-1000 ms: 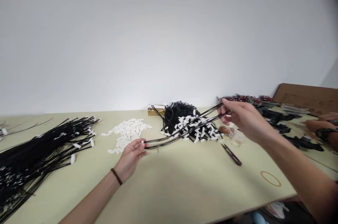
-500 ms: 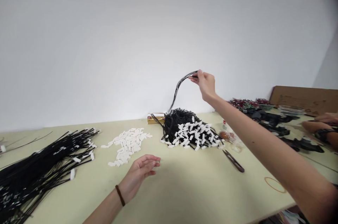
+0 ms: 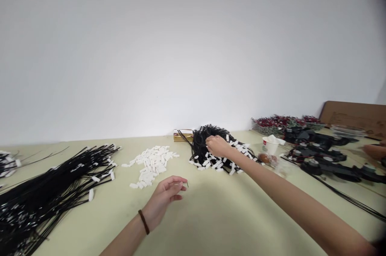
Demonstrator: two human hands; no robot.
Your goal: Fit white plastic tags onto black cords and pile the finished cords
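My right hand [image 3: 217, 146] is over a heap of black cables [image 3: 201, 137] with white connectors [image 3: 218, 163] at their ends. Its fingers are curled round black cables at the heap, and the fingertips are partly hidden. Lower and to the left, my left hand [image 3: 169, 192] hovers above the table. Thumb and forefinger pinch a short, thin dark piece [image 3: 187, 184], too small to name surely. Beyond this hand lies a loose pile of white connector housings [image 3: 152, 163].
A long bundle of black cables [image 3: 60, 183] covers the table's left side. Behind the heap is a gold box [image 3: 178, 136]. To the right are a paper cup [image 3: 270, 146], black parts [image 3: 322, 155], red and green wires [image 3: 277, 122], cardboard [image 3: 356, 117] and another person's hand [image 3: 375, 151].
My right hand has come down from high up, bringing the raised black cables to the heap. My left hand keeps its pinch. The view has turned slightly; the thread snips no longer show.
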